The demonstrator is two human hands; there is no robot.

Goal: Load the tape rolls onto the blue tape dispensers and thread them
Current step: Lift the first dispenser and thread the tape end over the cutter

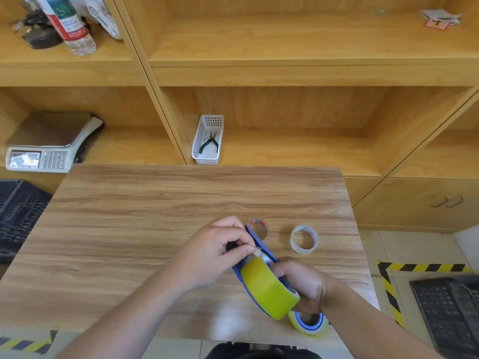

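Above the near right part of the counter (129, 216), the right hand (305, 283) grips the blue tape dispenser (261, 251), which already carries a yellow tape roll (269, 288). The left hand (215, 252) has its fingers (243, 248) pinched on the tape's free end at the dispenser's front. The end could likely slip, fold back and stick to itself or the roll if the pinch loosens. Two clear rolls (303, 239) wait just beyond; another yellow roll (309, 325) lies at the near edge.
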